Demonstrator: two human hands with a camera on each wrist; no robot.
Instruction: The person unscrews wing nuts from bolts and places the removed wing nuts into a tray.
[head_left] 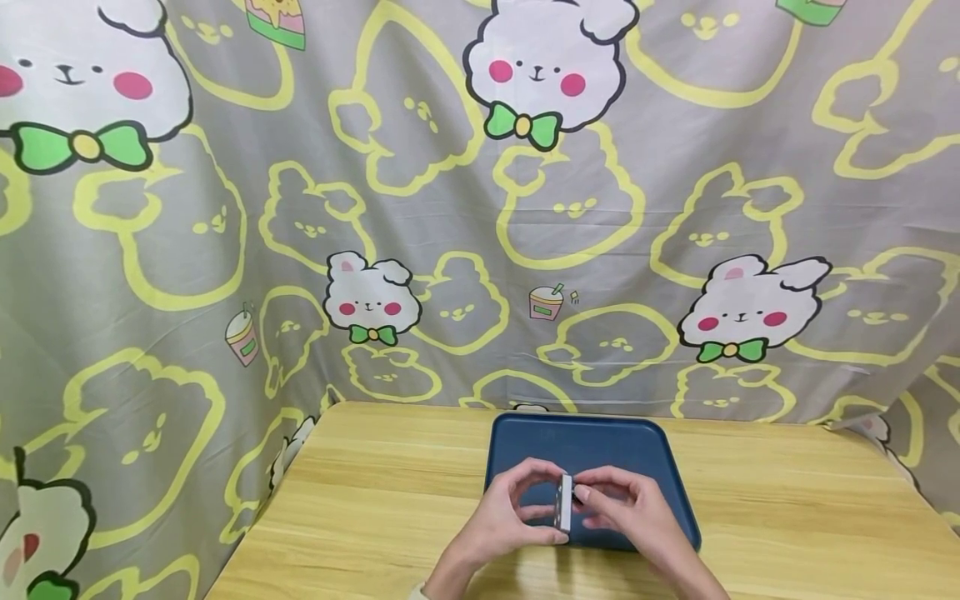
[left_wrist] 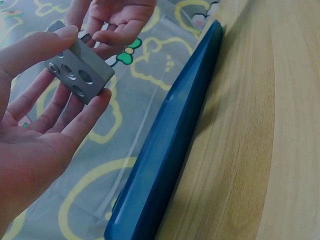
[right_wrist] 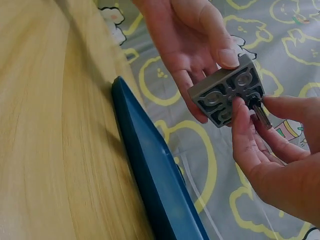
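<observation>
A grey metal block (head_left: 566,503) is held on edge above the tray, gripped at its rim by the thumb and fingers of my left hand (head_left: 504,507). Round holes show on the block's flat face (left_wrist: 80,75) in the left wrist view. Its other face (right_wrist: 230,92), ribbed and recessed, turns toward my right hand (head_left: 630,502). From a corner of that ribbed face sticks a threaded screw (right_wrist: 263,116), which my right thumb and fingers pinch close to the block. Fingers partly hide where the screw meets the block.
A dark blue tray (head_left: 577,437) with a low raised rim lies on the wooden table (head_left: 390,467) beneath both hands. Patterned grey cloth (head_left: 442,225) hangs behind the table and along its left side.
</observation>
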